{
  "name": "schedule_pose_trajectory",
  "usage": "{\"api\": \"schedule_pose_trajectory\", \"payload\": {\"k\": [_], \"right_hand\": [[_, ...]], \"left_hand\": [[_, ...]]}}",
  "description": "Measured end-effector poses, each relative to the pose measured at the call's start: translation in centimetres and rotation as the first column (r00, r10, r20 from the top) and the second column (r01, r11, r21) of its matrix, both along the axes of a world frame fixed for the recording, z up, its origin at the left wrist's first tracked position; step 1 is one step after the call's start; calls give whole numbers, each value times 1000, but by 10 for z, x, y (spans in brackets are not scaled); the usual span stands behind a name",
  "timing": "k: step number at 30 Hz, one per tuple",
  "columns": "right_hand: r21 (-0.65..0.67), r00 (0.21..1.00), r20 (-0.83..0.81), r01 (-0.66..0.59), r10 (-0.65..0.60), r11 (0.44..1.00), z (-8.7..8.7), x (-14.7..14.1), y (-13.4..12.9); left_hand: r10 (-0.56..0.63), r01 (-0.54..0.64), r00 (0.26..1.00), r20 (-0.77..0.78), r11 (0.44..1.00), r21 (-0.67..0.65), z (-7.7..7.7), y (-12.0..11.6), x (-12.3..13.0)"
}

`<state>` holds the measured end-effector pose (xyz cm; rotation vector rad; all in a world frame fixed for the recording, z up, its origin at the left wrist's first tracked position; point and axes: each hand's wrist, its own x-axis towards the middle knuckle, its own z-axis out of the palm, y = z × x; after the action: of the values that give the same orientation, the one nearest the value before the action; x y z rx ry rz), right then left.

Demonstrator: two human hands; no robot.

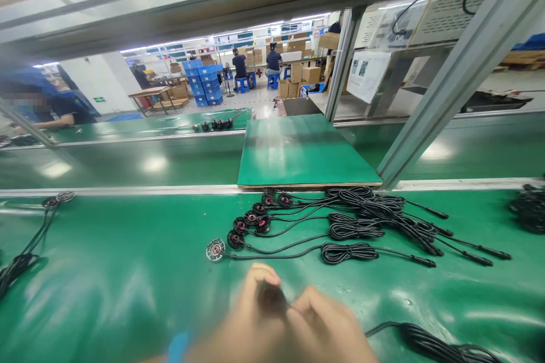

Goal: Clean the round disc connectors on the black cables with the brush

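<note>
Low in the head view, my left hand is closed around a dark, rounded part, blurred and mostly covered by the fingers. Close against it, my right hand is pinched, with a thin sliver at its fingertips too small to name. A black cable comes out from behind the right hand and runs to a bundled coil at the lower right. Just beyond my hands lie several coiled black cables with round black-and-red heads. The nearest head shows a silvery, spoked face.
The green worktable carries another cabled head at left and a dark cable pile at right. A raised green board and a slanted metal post stand behind. A co-worker sits across at left.
</note>
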<state>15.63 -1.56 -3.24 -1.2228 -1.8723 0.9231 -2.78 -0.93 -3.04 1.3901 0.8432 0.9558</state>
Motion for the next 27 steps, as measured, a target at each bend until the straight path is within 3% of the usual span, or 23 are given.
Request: {"api": "schedule_pose_trajectory", "payload": {"k": [2, 5, 10, 13, 17, 20, 22, 25, 27], "right_hand": [[-91, 999, 12, -41, 42, 995, 12, 9, 8], [-57, 977, 125, -166, 172, 984, 26, 27, 23], [84, 810, 454, -453, 370, 888, 14, 37, 35], [133, 749, 594, -452, 294, 882, 4, 38, 36], [184, 747, 661, -258, 75, 949, 9, 56, 46], [135, 841, 540, -65, -18, 989, 17, 68, 53], [13, 946, 322, 33, -35, 999, 21, 66, 51], [-202, 991, -120, 27, -52, 979, 23, 51, 43], [-231, 973, -225, -10, -43, 973, 23, 42, 36]], "left_hand": [[27, -11, 994, 105, 989, -145, 3, 3, 3], [35, 16, 985, 167, 955, -297, 1, 5, 2], [19, 15, 992, 123, 964, -265, -9, 1, -6], [4, 22, 992, 130, 978, -205, -8, -2, -7], [1, 29, 987, 160, 982, -186, 0, -4, -6], [25, 17, 984, 174, 973, -232, 3, -2, -5], [34, 23, 980, 198, 960, -278, 3, 1, -4], [58, 9, 977, 207, 950, -311, 1, 5, -2], [68, -13, 983, 170, 951, -307, 0, 7, -1]]}}
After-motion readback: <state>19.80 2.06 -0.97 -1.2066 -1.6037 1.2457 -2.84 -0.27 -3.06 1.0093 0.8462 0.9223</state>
